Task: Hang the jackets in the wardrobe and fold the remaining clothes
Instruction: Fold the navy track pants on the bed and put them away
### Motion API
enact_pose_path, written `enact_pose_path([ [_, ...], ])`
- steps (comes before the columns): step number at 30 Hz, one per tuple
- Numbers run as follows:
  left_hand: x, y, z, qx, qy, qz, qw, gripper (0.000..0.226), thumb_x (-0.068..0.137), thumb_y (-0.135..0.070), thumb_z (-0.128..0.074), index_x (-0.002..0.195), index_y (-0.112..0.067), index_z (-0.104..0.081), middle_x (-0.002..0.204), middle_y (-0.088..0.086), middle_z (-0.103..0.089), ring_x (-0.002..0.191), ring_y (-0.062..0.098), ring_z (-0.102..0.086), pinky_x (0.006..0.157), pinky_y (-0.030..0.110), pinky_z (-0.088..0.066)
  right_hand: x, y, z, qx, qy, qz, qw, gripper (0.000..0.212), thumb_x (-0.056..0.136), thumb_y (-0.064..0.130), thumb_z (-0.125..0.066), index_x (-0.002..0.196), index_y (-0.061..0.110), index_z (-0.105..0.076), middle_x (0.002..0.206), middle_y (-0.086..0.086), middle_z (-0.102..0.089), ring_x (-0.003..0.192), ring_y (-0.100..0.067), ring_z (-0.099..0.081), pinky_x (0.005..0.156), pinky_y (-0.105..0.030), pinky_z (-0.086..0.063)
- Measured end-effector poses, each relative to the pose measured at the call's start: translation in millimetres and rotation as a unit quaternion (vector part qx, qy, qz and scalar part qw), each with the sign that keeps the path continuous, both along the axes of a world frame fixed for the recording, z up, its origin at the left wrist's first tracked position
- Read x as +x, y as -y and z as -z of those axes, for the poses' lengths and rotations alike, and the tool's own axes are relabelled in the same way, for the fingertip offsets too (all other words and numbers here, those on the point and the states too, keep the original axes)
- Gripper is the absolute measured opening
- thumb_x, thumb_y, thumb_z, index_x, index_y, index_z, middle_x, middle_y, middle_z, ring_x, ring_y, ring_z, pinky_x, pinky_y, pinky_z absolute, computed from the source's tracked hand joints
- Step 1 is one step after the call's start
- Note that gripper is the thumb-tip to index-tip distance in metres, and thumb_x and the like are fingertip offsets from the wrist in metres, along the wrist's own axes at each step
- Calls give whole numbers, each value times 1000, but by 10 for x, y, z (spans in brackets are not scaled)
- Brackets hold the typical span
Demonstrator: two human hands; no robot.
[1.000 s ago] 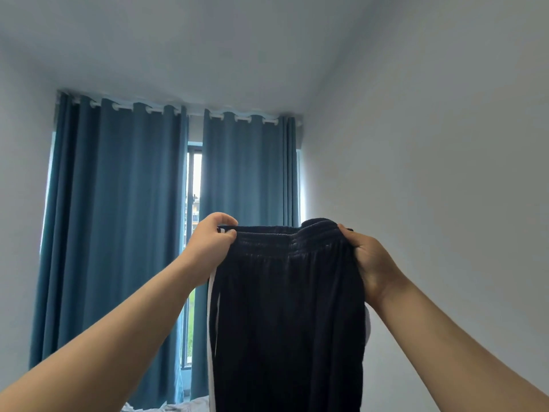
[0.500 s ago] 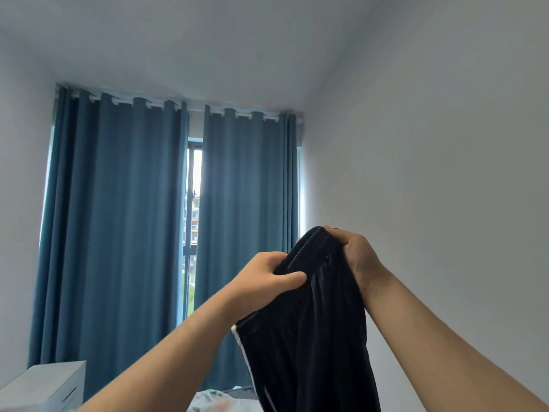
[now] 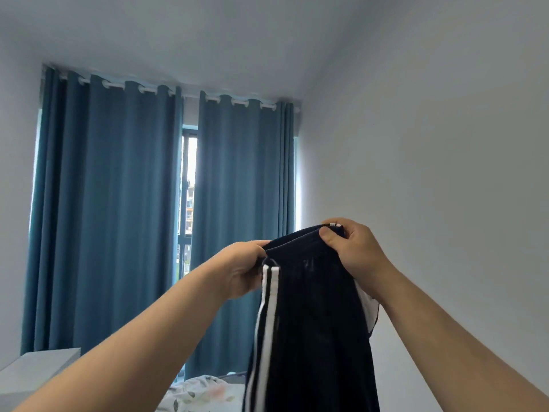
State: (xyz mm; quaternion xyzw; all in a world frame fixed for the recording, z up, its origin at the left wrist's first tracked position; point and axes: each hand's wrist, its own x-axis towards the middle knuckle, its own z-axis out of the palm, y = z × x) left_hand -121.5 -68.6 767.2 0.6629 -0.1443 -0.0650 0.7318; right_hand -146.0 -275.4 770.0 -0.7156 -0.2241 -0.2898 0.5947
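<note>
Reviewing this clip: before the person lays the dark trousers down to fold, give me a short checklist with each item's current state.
1. Left hand grips the waistband of the dark trousers: ok.
2. Right hand grips the other waistband end: ok.
3. White side stripes lined up along one edge: ok on the left edge.
4. Trousers hanging free, held up: ok.
5. Legs aligned at the hems: cannot tell, out of frame.
6. Room on the bedding below: cannot tell, only a corner shows.
</note>
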Motion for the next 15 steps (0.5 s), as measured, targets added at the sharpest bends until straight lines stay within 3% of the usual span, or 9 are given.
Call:
enact_pose_path([
  [3, 6, 116, -17, -154, -58, -84, 983, 36, 89, 12, -28, 101, 11, -62, 67, 12, -63, 49, 17, -60, 48, 27, -55, -41, -117, 107, -29, 54, 59, 996, 21, 92, 11, -66, 100, 30, -66, 87, -7, -70, 78, -20, -69, 74, -29, -59],
  [5, -26, 169, -44, -219, -67, -135, 964, 23, 92, 10, -32, 86, 8, -54, 50, 12, -61, 39, 18, -61, 37, 24, -51, -57, -198, 162, -40, 78, 93, 992, 20, 93, 10, -64, 92, 30, -59, 83, -7, -67, 75, -22, -66, 70, -32, -57],
  [6, -51, 194, -62, -237, -66, -150, 958, 21, 91, 10, -33, 86, 6, -52, 51, 15, -62, 39, 21, -63, 37, 25, -51, -58, -230, 182, -41, 78, 98, 991, 17, 95, 11, -62, 89, 26, -58, 83, -6, -67, 77, -24, -65, 71, -34, -57],
  [9, -137, 248, -112, -286, -64, -151, 944, 20, 87, 13, -33, 94, 6, -50, 77, 25, -63, 47, 30, -68, 40, 30, -53, -73, -280, 207, 1, 11, 32, 999, 16, 99, 26, -51, 91, 15, -61, 87, -9, -64, 83, -30, -61, 79, -40, -54],
  [11, -185, 268, -132, -312, -63, -135, 938, 31, 77, 15, -33, 102, 4, -48, 90, 29, -59, 55, 35, -70, 45, 34, -56, -78, -279, 232, 24, -39, -52, 998, 43, 89, 55, -51, 99, 14, -59, 90, -2, -62, 86, -20, -59, 82, -37, -51],
  [13, -226, 275, -137, -329, -61, -113, 935, 59, 57, 13, -33, 114, -1, -45, 105, 33, -52, 67, 42, -72, 54, 41, -60, -60, -262, 275, -26, -34, -52, 998, 65, 72, 74, -57, 109, 21, -53, 103, 2, -63, 95, -13, -61, 88, -35, -52],
  [15, -264, 276, -156, -336, -62, -101, 934, 79, 47, 11, -31, 124, -4, -40, 122, 35, -42, 79, 46, -71, 63, 45, -62, -18, -238, 304, -74, -25, -11, 997, 61, 68, 66, -68, 112, 28, -49, 112, -1, -60, 103, -16, -61, 92, -39, -53],
])
